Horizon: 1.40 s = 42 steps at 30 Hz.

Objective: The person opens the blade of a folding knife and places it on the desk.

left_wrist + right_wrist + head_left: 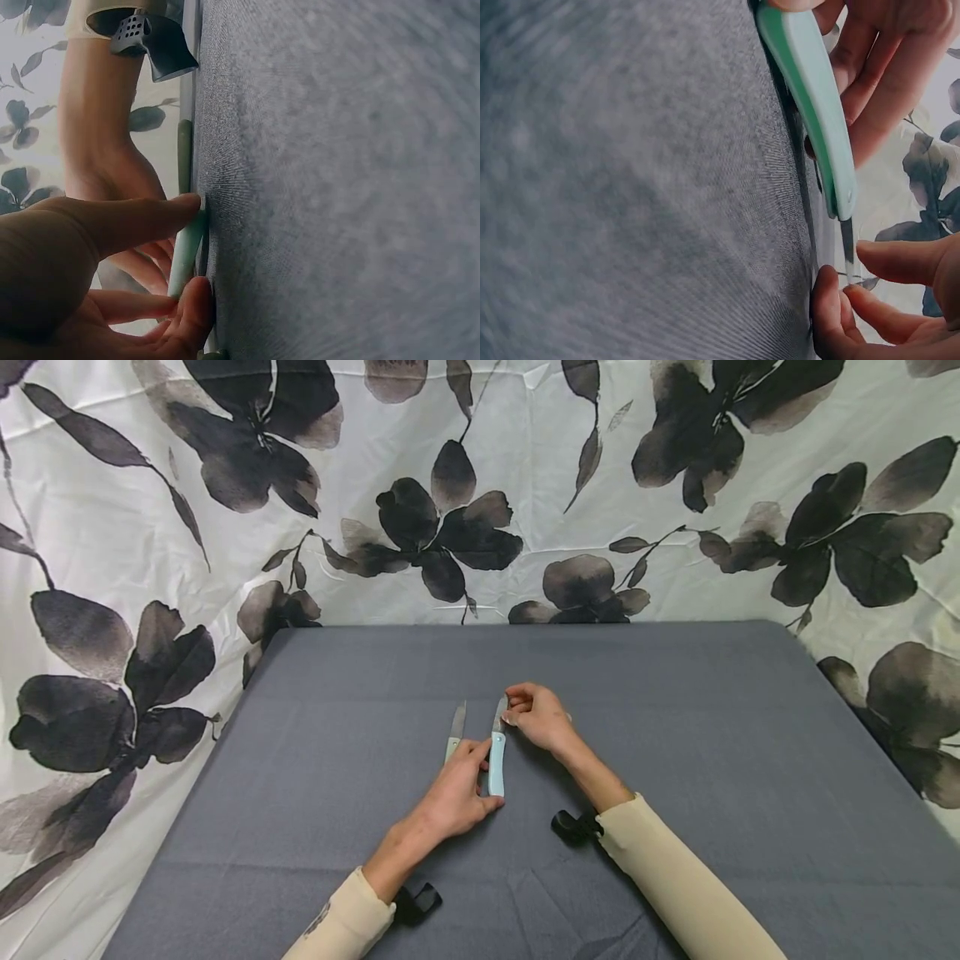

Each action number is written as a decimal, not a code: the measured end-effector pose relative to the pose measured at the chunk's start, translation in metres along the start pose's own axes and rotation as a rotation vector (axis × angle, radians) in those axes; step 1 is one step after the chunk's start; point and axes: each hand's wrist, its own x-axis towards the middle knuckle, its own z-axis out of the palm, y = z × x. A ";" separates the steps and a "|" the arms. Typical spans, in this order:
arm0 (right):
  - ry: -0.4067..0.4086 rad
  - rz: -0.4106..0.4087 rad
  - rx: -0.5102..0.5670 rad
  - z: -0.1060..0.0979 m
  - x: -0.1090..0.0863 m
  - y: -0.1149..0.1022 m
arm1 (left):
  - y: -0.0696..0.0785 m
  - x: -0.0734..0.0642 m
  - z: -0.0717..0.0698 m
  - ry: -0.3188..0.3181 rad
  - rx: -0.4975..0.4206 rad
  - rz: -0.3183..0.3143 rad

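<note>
A knife with a light blue-green handle [497, 768] lies between my two hands, its blade [499, 713] pointing away from me. My left hand [456, 787] holds the handle, thumb at the near end and fingers along its left side. My right hand [542, 718] has its thumb and fingertips at the blade near the tip; in the right wrist view they stand on either side of the blade [848, 247]. Left of this knife is a second knife [457, 723] with a pale green handle, partly hidden by my left hand.
Grey cloth [675, 735] covers the table, with some creases near the front. A long dark green object [184, 154] shows beyond the left thumb in the left wrist view. White fabric with dark flowers [450, 543] hangs behind the table.
</note>
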 end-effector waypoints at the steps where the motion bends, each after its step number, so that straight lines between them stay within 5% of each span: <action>1: -0.008 -0.002 -0.013 0.000 0.000 0.000 | 0.000 0.000 0.000 -0.001 0.008 -0.004; 13: -0.056 0.006 -0.061 -0.002 0.001 0.002 | 0.002 0.002 0.000 -0.029 -0.005 -0.034; 23: -0.051 0.041 0.024 -0.016 -0.008 0.003 | 0.004 0.001 0.003 0.017 -0.018 -0.037; 32: 0.036 -0.012 -0.064 -0.041 -0.015 0.014 | 0.014 0.003 0.009 0.173 -0.003 0.086; 42: 0.048 -0.015 -0.172 -0.065 -0.024 0.028 | 0.028 0.011 0.021 0.100 0.043 0.156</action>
